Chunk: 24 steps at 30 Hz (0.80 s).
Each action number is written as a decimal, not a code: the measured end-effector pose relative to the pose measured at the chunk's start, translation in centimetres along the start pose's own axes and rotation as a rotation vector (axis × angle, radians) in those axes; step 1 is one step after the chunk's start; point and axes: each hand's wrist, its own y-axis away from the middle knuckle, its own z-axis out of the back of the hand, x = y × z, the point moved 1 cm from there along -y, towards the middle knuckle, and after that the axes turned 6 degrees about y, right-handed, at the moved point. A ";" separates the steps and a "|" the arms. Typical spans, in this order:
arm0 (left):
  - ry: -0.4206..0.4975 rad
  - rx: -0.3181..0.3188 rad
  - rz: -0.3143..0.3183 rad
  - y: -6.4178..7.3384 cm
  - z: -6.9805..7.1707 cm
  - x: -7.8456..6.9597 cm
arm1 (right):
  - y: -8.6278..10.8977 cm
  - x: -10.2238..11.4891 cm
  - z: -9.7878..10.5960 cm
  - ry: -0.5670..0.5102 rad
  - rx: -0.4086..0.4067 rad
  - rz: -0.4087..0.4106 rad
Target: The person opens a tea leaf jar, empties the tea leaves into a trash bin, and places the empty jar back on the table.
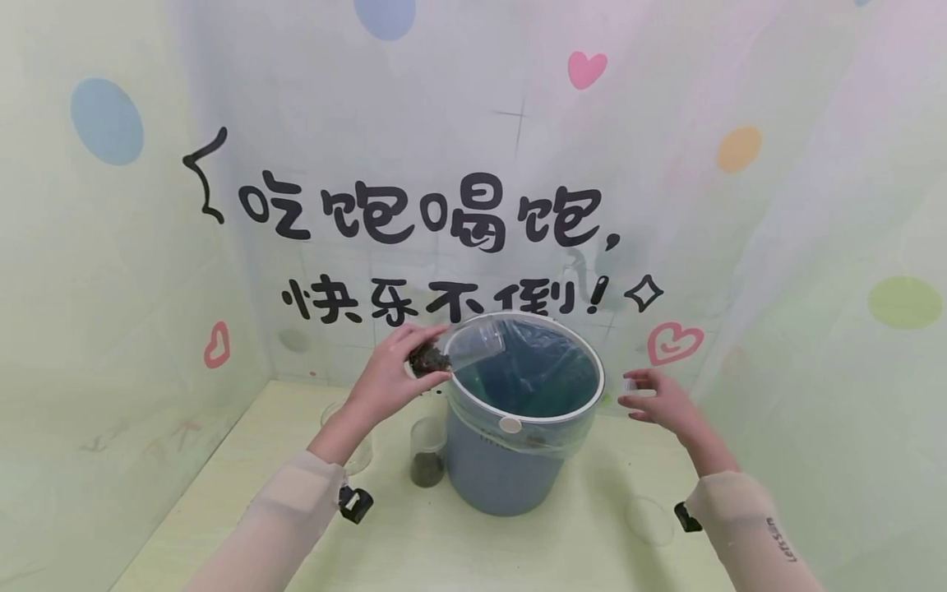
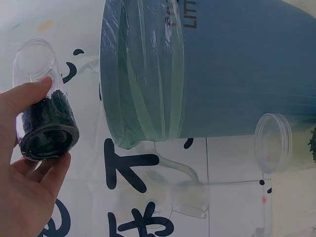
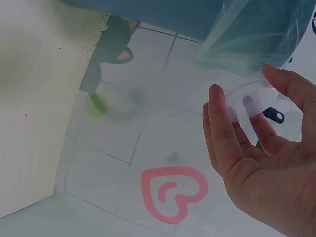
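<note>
My left hand grips a clear plastic jar, tilted with its mouth over the left rim of a blue-grey trash can. Dark, leafy-looking bits lie in the jar's bottom half, beside the fingers and thumb. A thin clear bag lines the trash can and folds down over its rim. Right of the can, my right hand holds a clear round lid between thumb and curled fingers, in the air.
Left of the can stands a second clear jar with dark contents. Another clear container is partly hidden behind my left wrist. A clear round lid lies on the pale table at right. Printed curtain-like walls surround the table.
</note>
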 end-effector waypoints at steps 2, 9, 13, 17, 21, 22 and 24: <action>-0.002 0.001 0.003 0.0 0.1 0.0 | 0.0 -0.5 -0.4 -0.006 -0.002 -0.007; -0.009 -0.005 -0.009 0.2 0.2 0.3 | -0.1 -2.0 -1.5 -0.013 0.005 -0.040; -0.006 -0.004 -0.007 0.2 0.2 0.3 | -0.1 -2.8 -2.3 -0.005 0.007 -0.063; -0.005 -0.006 -0.013 0.2 0.2 0.2 | -0.3 -3.9 -3.1 0.001 -0.005 -0.079; -0.005 -0.008 -0.021 0.3 0.1 0.3 | -0.7 -5.2 -3.7 -0.008 0.005 -0.075; -0.004 -0.008 -0.021 0.3 0.2 0.3 | -0.7 -5.5 -3.8 -0.005 0.007 -0.067; 0.000 -0.007 -0.021 0.4 0.2 0.3 | -0.7 -6.0 -4.1 -0.001 0.016 -0.066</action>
